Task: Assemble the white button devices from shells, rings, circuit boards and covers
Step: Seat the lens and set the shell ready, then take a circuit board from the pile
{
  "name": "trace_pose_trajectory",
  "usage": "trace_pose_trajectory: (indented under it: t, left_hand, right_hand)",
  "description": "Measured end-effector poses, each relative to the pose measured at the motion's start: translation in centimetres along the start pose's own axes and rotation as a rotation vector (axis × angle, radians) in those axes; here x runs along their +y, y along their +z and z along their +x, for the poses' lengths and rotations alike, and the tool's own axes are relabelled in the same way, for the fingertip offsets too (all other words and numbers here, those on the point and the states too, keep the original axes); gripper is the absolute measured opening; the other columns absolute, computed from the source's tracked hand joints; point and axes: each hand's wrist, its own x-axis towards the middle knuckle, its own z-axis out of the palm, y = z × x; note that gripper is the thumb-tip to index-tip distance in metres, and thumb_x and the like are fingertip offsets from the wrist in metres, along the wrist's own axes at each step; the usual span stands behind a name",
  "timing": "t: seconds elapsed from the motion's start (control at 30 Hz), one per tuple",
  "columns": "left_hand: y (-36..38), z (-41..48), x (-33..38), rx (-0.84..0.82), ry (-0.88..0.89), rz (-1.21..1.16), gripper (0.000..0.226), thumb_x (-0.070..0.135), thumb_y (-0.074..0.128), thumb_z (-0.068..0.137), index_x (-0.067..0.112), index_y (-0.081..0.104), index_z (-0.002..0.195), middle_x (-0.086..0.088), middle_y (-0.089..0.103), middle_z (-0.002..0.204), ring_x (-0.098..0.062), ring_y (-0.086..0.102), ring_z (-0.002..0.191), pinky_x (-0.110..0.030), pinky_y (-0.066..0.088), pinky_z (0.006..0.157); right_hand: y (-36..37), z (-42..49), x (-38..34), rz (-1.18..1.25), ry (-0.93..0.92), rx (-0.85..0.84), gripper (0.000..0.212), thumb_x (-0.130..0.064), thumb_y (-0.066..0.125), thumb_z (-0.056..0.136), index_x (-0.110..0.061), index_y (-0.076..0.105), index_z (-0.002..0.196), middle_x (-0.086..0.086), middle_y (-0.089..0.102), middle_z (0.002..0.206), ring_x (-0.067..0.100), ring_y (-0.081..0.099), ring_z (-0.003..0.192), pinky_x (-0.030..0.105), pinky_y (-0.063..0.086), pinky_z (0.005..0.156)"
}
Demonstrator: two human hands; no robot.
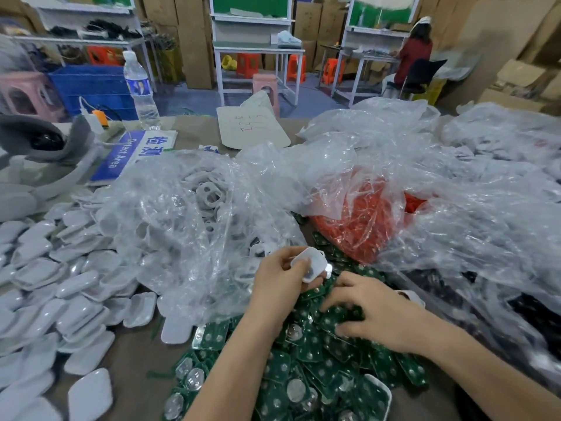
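Head view: plastic bags (182, 214) around circuit boards (303, 369), white covers (76, 284) beside.

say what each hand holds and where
The left hand pinches a white shell by its rim. The right hand lies on the circuit boards; any grip cannot be told.

We log the shell (308, 264) as plain glossy white, same as the covers (60, 284) heaped at left, while the circuit boards (282, 369) show deep green dotted with pale spots and silver round discs. We note orange-red rings (361, 226) showing through a clear, glare-streaked plastic bag (188, 226), and a dull brown table (130, 360). Farther back we record a blue sign (121, 156) with white lettering, a clear bottle (140, 86) with a blue label, a blue crate (91, 89) and a pink stool (24, 95).
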Motion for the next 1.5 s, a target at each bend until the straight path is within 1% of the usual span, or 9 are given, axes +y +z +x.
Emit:
trace_pose_trajectory:
  t: [0.1, 0.23, 0.4, 0.63, 0.87, 1.1, 1.2, 1.3, 1.5]
  left_hand:
    - [-0.1, -0.1, 0.1, -0.021, -0.005, -0.021, 0.019, 0.001, 0.056, 0.092, 0.009, 0.068, 0.104, -0.015, 0.071, 0.103, -0.023, 0.075, 0.082, -0.03, 0.059, 0.075]
    - [-0.2, -0.2, 0.3, -0.046, -0.015, -0.021, 0.02, 0.002, 0.056, 0.094, 0.006, 0.067, 0.109, -0.015, 0.069, 0.108, -0.022, 0.075, 0.082, -0.023, 0.058, 0.071]
    - [-0.2, -0.4, 0.4, -0.05, -0.016, -0.01, 0.02, -0.003, 0.057, 0.093, 0.006, 0.067, 0.108, -0.016, 0.067, 0.111, -0.02, 0.075, 0.083, -0.022, 0.057, 0.07]
    - [-0.3, -0.8, 1.2, -0.155, -0.121, -0.097, 0.022, -0.002, 0.054, 0.095, 0.002, 0.065, 0.114, -0.017, 0.07, 0.109, -0.029, 0.074, 0.086, -0.023, 0.058, 0.069]
    - [-0.3, -0.7, 1.3, -0.2, -0.209, -0.165, 0.021, 0.002, 0.051, 0.097, -0.002, 0.069, 0.107, -0.021, 0.073, 0.101, -0.033, 0.073, 0.09, -0.024, 0.059, 0.067]
    - [-0.3, -0.7, 0.9, -0.241, -0.19, -0.104, 0.025, -0.006, 0.056, 0.092, 0.003, 0.063, 0.114, -0.014, 0.075, 0.1, -0.032, 0.073, 0.091, -0.023, 0.058, 0.069]
    - [-0.5, -0.6, 0.8, -0.253, -0.167, -0.064, 0.041, 0.001, 0.077, 0.076, 0.009, 0.064, 0.115, -0.012, 0.075, 0.101, -0.033, 0.072, 0.094, -0.028, 0.059, 0.075]
    - [-0.7, -0.7, 0.8, -0.252, -0.107, 0.095, 0.059, 0.022, 0.091, 0.051, 0.025, 0.071, 0.106, -0.007, 0.074, 0.106, -0.029, 0.07, 0.102, -0.037, 0.055, 0.091]
    - [-0.9, -0.9, 1.0, -0.283, -0.045, 0.28, 0.047, 0.003, 0.08, 0.075, 0.034, 0.07, 0.109, 0.0, 0.072, 0.111, -0.024, 0.068, 0.106, -0.038, 0.051, 0.1]
  right_hand:
    - [-0.4, 0.0, 0.0, -0.03, -0.032, -0.008, 0.025, -0.035, 0.073, 0.082, -0.037, 0.056, 0.101, -0.018, 0.044, 0.105, 0.002, 0.045, 0.098, 0.022, 0.039, 0.087]
    - [-1.2, -0.2, 0.5, 0.214, -0.038, 0.1, 0.019, -0.017, 0.072, 0.085, -0.025, 0.054, 0.084, -0.005, 0.061, 0.082, 0.012, 0.058, 0.076, 0.024, 0.047, 0.072]
    - [-2.3, -0.2, 0.9, 0.586, 0.012, 0.296, 0.012, -0.008, 0.072, 0.084, -0.014, 0.062, 0.086, 0.005, 0.071, 0.08, 0.018, 0.071, 0.065, 0.025, 0.055, 0.056]
    - [-3.6, 0.5, 0.9, 0.765, -0.013, 0.539, 0.026, -0.003, 0.071, 0.082, -0.025, 0.068, 0.095, -0.001, 0.073, 0.087, 0.015, 0.073, 0.07, 0.02, 0.057, 0.065]
    - [-3.3, 0.5, 0.7, 0.814, -0.106, 0.49, 0.018, -0.005, 0.075, 0.077, -0.018, 0.076, 0.09, -0.005, 0.076, 0.093, 0.007, 0.071, 0.089, 0.015, 0.053, 0.08]
    - [-2.7, 0.6, 1.6, 0.867, 0.033, 0.434, 0.023, -0.008, 0.075, 0.08, -0.027, 0.074, 0.092, -0.012, 0.074, 0.096, -0.001, 0.067, 0.091, 0.009, 0.05, 0.078]
    - [-3.0, 0.7, 1.8, 0.834, 0.068, 0.412, 0.027, -0.009, 0.075, 0.081, -0.029, 0.073, 0.098, -0.013, 0.072, 0.1, -0.008, 0.063, 0.094, 0.004, 0.046, 0.077]
    - [-3.5, 0.9, 1.6, 0.884, 0.096, 0.436, 0.017, -0.008, 0.075, 0.08, -0.021, 0.073, 0.09, -0.009, 0.074, 0.088, -0.007, 0.065, 0.077, 0.001, 0.044, 0.065]
    - [-5.5, 1.6, 1.6, 0.827, 0.13, 0.383, 0.022, -0.011, 0.076, 0.078, -0.031, 0.072, 0.085, -0.004, 0.07, 0.087, 0.006, 0.064, 0.073, 0.021, 0.055, 0.071]
